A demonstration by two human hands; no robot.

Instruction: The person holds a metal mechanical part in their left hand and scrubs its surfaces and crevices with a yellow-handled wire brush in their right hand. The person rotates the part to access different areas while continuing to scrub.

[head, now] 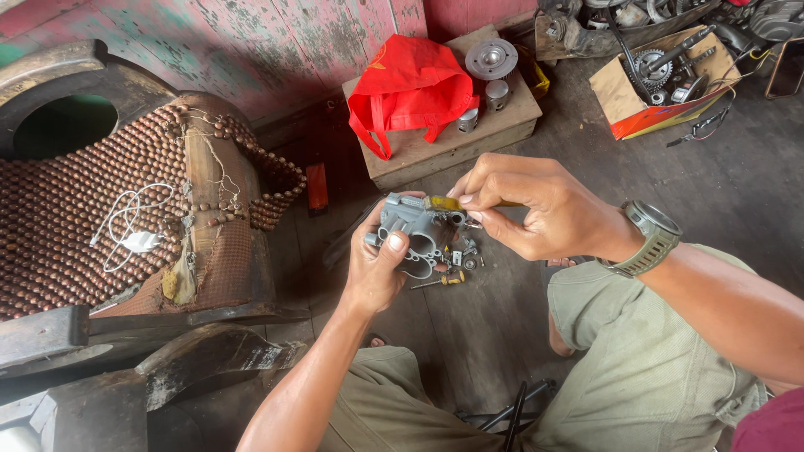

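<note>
Frame centre: our left hand (378, 272) grips closed around a grey cast-metal carburetor body (419, 234); our right hand (532, 209) pinches a yellow-handled screwdriver (448, 203) against it, over small loose metal parts (461, 259) on the floor.

The left hand (381, 268) rises from a bare, upright forearm, fingers curled closed, thumb pressed flat across the front. The right hand (536, 209) reaches in from the right, wrist bent, thumb and forefinger pinched together, remaining fingers curled.
</note>
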